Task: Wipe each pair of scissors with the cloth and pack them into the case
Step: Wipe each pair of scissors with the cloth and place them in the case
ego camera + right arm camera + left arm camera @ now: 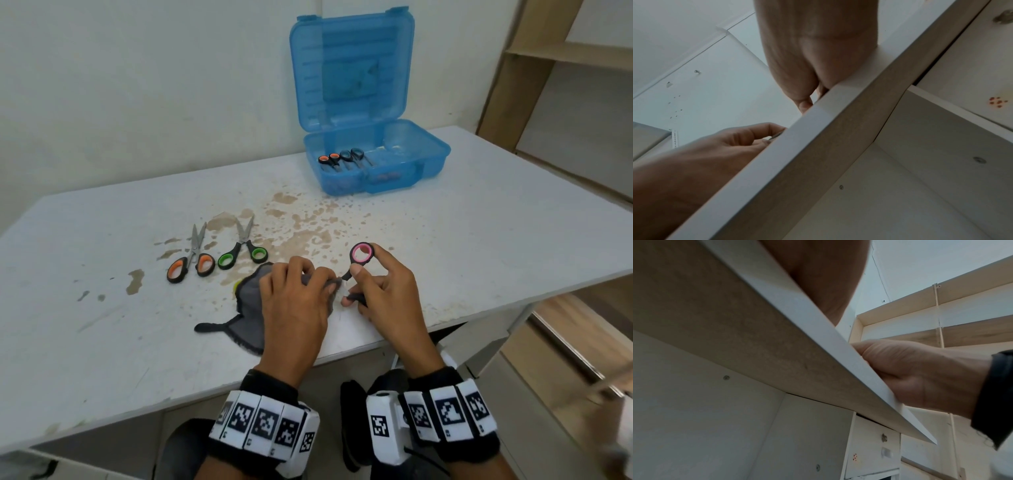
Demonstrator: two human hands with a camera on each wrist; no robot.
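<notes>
Pink-handled scissors [359,263] at near table [479,222] edge, right hand [387,294] pinching handle loops; left hand [294,301] clamps grey cloth [250,308] round blades (blades hidden); light, stiff, slick steel, so hold by rubbery loops; case [373,161] open, far right

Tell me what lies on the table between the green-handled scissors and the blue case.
Head view: only bare, brown-stained tabletop lies between the green-handled scissors and the blue case.
</notes>
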